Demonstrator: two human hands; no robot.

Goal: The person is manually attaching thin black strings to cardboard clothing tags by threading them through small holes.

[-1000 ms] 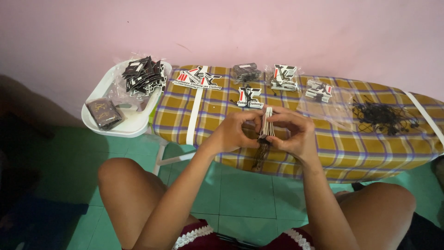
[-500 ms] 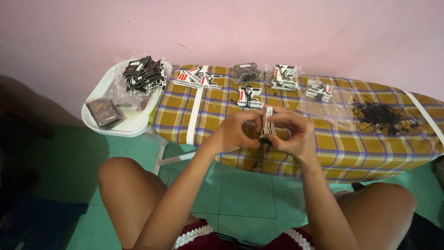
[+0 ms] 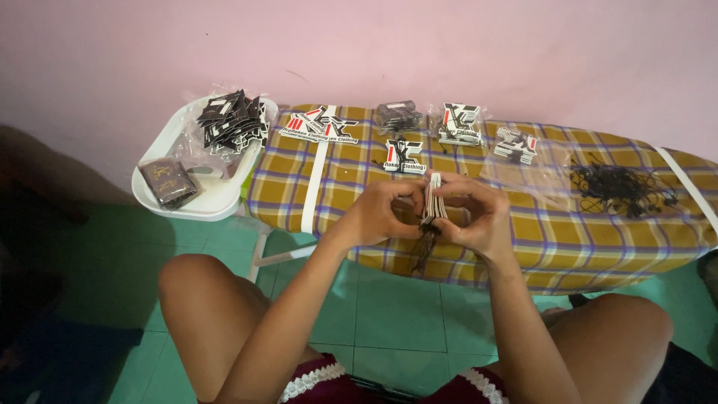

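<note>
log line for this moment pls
left hand: grips tag stack | right hand: grips same stack | strings: hang below | surface: plaid board

Card tag stack (image 3: pixel 433 198) in both hands: matt paper, dark strings hanging. Board cover (image 3: pixel 523 232): woven plaid cloth, matt. Tray (image 3: pixel 209 206) at 9 o'clock: smooth glossy white plastic. String pile (image 3: pixel 621 187) at 3 o'clock lies on clear glossy plastic film.

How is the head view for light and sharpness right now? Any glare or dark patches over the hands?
Head view: even, soft light, no glare on the left hand or right hand; the stack of tags between them is fairly sharp; the lower left floor falls into deep shadow; the ironing board bows slightly from wide-angle distortion.
</note>
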